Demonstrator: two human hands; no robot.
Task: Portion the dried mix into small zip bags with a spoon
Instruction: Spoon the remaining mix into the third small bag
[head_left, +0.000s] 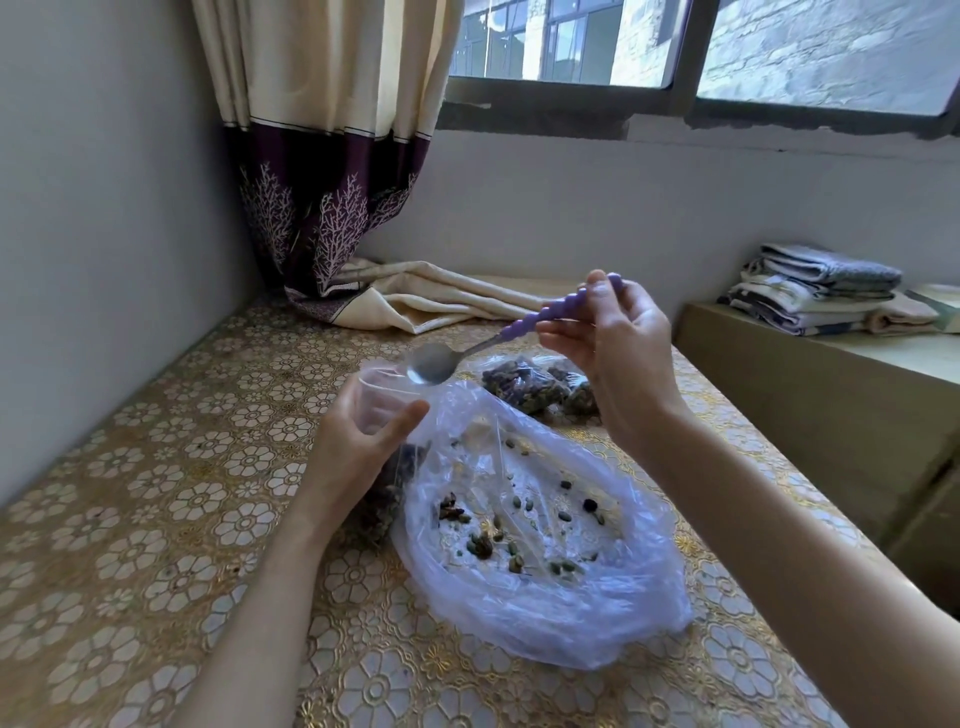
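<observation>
Large clear bag (540, 561) nearest on floral tablecloth (156, 519), holds few scattered dried bits. Left hand (358, 447) grips small zip bag (382, 395), mouth open; lower part hidden behind hand. Right hand (618, 343) pinches purple-handled spoon (441, 361), bowl empty at bag mouth. Filled bags (540, 384) beyond, contents indistinct.

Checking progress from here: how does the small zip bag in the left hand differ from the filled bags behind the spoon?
The small zip bag is held upright with its mouth open; the filled bags lie flat on the table. It sits beside the big bag; they lie behind it. Both are clear plastic holding dried mix.
</observation>
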